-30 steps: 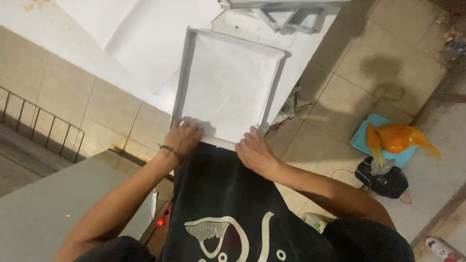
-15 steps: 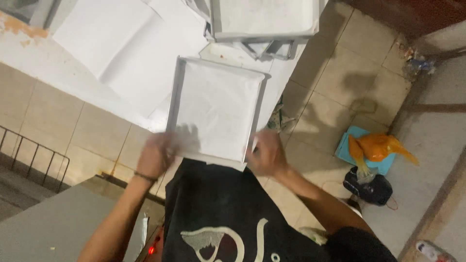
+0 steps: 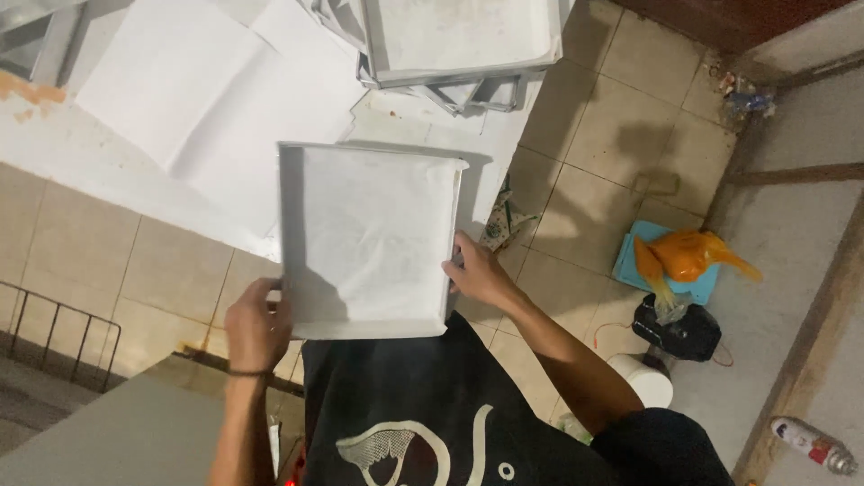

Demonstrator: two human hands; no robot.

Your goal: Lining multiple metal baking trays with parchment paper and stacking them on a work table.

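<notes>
Two bare hands hold a paper-lined square tray over the near edge of a white counter.

Head view: the left hand (image 3: 258,324) grips the near-left corner of the grey tray (image 3: 367,238), fingers curled on its rim, while the right hand (image 3: 477,270) clasps its right rim near the near corner. The tray is level, lined with white paper (image 3: 364,229). Farther off, a stack of similar trays (image 3: 459,40) sits on the counter (image 3: 54,175), with loose white sheets (image 3: 193,85) to the left. On the tiled floor at right lie an orange bag (image 3: 688,256) on a blue square and a black bag (image 3: 677,328).
</notes>
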